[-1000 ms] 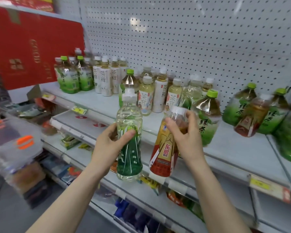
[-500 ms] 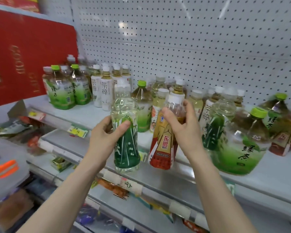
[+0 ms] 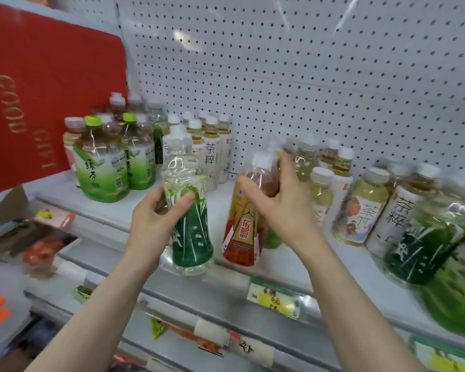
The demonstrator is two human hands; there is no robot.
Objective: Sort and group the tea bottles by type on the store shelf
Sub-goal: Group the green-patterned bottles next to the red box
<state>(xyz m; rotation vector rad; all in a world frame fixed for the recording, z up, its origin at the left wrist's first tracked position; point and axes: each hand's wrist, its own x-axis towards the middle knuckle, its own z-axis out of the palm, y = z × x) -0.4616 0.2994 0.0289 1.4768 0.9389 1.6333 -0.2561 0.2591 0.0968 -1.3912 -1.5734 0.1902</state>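
A: Left hand [image 3: 156, 224]?

B: Fingers wrapped round the waist of the green bottle [image 3: 188, 210], thumb across the front. Bottle upright, long axis vertical, base hanging just over the front edge of the shelf [image 3: 226, 285], not set down.

A: Right hand [image 3: 282, 208]?

B: Fingers closed round the neck of the red bottle [image 3: 246, 224], just under the white cap. Upright too, leaning a little left. Base looks at or just above the shelf near the front edge, can't tell if it touches.

A: Where do they go?

B: My guess, by type. One more green-bamboo bottle [image 3: 424, 245] stands at the right end of the shelf, well apart from the left hand, on the far side of the right arm. The green-cap pair [image 3: 113, 162] sits at the left end, with the white-label row [image 3: 212, 154] behind it toward the back panel.

A: So which hand is nearer what?

B: Left hand is nearer the left-end cluster; its match is right. That's the key relation: a crossing reach, or a swap of hands. I see no second red bottle clearly, right side is blurred.

A: Risk?

B: Crowded middle row just behind the right hand, easy to knock.
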